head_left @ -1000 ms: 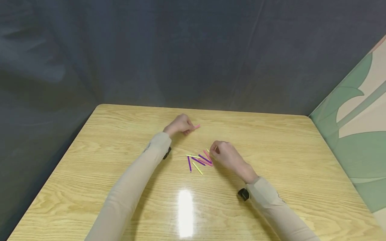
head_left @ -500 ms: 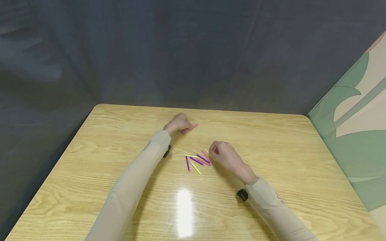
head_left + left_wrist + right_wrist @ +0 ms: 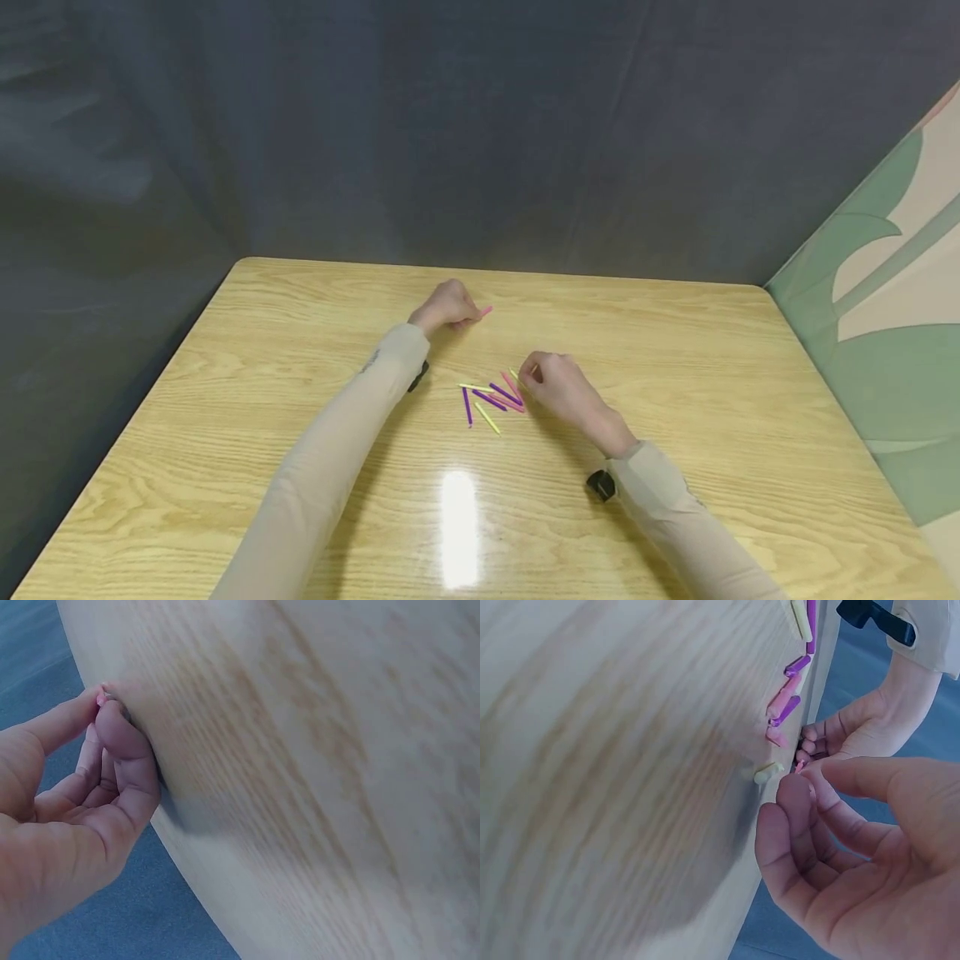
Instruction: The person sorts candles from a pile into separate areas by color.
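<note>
White glare (image 3: 459, 529) on tabletop (image 3: 675, 375) — soft shadows (image 3: 343, 517), dim bluish wrist views

Free: broad bare tabletop (image 3: 720, 367), right of the right hand (image 3: 566, 387) as far as the patterned panel (image 3: 885, 358); a lane between the two sleeves (image 3: 315, 458), running toward the person; a strip between the left hand (image 3: 448, 305) and the stick pile (image 3: 490, 400).

Obstructing: the pile, several sticks crossing; a yellow stick (image 3: 767, 774) just beside the right fingertips, contact uncertain as fingers partly hide it; a pink stick (image 3: 486, 312), projecting from the left hand's pinch; dark curtain (image 3: 465, 142), along the far edge.
</note>
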### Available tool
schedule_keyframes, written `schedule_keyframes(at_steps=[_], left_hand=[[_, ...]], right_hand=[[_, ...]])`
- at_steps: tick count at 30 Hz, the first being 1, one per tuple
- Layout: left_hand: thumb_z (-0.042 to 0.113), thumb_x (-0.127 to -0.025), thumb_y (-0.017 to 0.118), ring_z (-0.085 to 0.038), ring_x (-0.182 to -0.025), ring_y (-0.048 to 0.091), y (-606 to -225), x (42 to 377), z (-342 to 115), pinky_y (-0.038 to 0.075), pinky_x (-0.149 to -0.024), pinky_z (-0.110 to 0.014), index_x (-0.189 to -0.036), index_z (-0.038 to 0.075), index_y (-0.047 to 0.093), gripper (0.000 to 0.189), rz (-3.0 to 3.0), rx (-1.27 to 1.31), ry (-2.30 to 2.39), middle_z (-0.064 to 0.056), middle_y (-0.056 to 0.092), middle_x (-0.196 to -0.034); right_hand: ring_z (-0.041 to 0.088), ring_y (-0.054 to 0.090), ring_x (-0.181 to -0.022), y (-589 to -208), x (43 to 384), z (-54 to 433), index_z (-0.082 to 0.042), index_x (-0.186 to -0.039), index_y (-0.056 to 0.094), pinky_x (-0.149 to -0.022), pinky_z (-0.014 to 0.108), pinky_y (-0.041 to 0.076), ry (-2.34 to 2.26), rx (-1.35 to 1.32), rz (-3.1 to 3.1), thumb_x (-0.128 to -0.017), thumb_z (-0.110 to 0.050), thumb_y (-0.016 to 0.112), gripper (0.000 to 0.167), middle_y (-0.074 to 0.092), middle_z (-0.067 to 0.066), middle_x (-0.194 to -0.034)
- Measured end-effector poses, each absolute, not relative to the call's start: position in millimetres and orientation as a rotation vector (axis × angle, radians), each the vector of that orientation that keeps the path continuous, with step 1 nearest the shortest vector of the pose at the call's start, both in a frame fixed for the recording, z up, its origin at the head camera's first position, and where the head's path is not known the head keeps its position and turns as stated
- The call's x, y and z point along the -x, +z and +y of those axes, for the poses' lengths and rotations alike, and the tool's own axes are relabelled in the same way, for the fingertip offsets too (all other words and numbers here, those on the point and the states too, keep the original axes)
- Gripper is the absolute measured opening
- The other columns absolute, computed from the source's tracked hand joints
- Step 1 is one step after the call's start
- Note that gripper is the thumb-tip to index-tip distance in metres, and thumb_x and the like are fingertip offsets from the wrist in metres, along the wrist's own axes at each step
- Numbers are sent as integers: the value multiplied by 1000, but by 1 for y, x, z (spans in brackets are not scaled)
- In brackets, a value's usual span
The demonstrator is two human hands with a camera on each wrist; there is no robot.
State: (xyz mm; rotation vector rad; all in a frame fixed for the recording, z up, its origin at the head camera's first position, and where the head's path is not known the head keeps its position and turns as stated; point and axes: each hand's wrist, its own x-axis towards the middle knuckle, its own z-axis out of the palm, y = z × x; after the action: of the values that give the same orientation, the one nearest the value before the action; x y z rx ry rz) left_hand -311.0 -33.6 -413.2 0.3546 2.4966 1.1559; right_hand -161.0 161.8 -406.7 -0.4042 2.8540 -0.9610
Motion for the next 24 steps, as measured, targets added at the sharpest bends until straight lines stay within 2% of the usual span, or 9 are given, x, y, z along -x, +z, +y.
schedule_keyframes(at_steps=[8,11,16,24], left_hand=[[11,-89,69,-9,-40,36,-414,312,-30,39,-49,-25,-69,-4,69,24,2513,-329,1124,-6,51,-50],[9,-90,67,-9,-39,32,-415,312,-30,35,-47,-25,-65,-3,65,28,2493,-341,1127,-3,46,-47],[8,-89,65,-10,-39,30,-414,311,-31,33,-45,-25,-60,-1,58,31,2483,-360,1117,-1,42,-45],[9,-90,67,-9,-39,29,-412,308,-29,31,-43,-24,-63,-2,62,30,2493,-364,1099,0,40,-44]], right_hand=[[11,52,-59,-409,161,160,-2,-90,66,-52,25,46,-941,445,2861,-88,-2,62,4,62,1,-72],[10,53,-58,-408,160,159,-3,-87,66,-51,24,45,-936,456,2859,-88,-1,61,5,62,0,-72],[10,51,-57,-408,158,158,-4,-84,65,-49,24,42,-928,429,2860,-87,0,63,6,61,-1,-69],[10,53,-60,-409,158,159,-5,-80,68,-56,25,45,-932,403,2849,-87,-2,68,7,62,-2,-68]])
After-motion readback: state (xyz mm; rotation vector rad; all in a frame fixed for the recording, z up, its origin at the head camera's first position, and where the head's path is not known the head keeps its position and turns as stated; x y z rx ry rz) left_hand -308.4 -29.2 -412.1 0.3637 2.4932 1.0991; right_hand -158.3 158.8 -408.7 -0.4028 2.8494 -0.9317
